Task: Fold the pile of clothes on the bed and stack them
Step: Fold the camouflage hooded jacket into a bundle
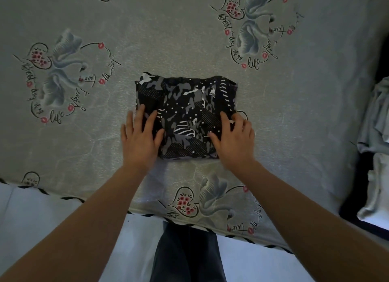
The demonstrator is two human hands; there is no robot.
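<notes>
Black patterned garment [186, 115] lies folded into a compact square mid-bed [294, 105]; the left hand [140, 135] and right hand [234, 139] press flat, fingers straight, on its near corners. Judging by this, one piece is nearly done. Pale clothes [376, 147] at the right edge, cut off and dim, seemingly await folding

1. One folded garment [186, 115], black with grey and white print.
2. Two hands on it: left hand [140, 135], right hand [234, 138].
3. One bed [168, 39], grey printed sheet.
4. Swan-and-heart prints on the sheet: three whole, plus parts of others at the edges.
5. Light clothes [376, 134] at right edge, number unclear.
</notes>
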